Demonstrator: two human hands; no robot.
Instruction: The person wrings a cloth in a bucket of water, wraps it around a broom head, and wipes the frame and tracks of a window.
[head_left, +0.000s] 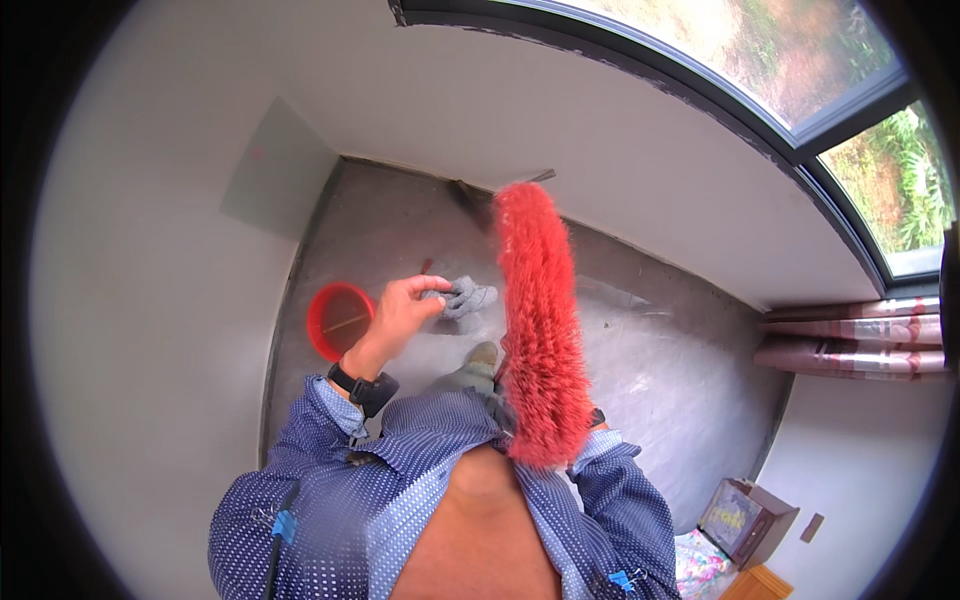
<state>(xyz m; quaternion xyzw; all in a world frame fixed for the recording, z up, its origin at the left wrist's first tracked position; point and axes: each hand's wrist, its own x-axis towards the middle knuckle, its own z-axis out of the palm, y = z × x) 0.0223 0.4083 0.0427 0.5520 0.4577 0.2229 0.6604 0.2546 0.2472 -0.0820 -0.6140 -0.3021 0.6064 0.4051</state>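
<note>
My left hand (405, 311) is raised left of centre, its thumb and forefinger curved with a gap between them. Just past its fingertips is a bunched grey cloth or knit glove (469, 298), seemingly on the floor; I see no grip on it. A long, fluffy red duster (541, 330) stands up close before me, slightly blurred. My right hand (588, 411) is mostly hidden behind its lower end; only a bit by the black wristband shows. The duster is held up from that side, though the fingers and handle are out of sight.
A red plastic bucket (341, 321) with a thin stick in it stands by the left wall. A dark object (470, 202) lies near the far wall, partly behind the duster. The window frame (806, 146) curves above right, near a curtain (855, 337). A box (750, 521) sits lower right.
</note>
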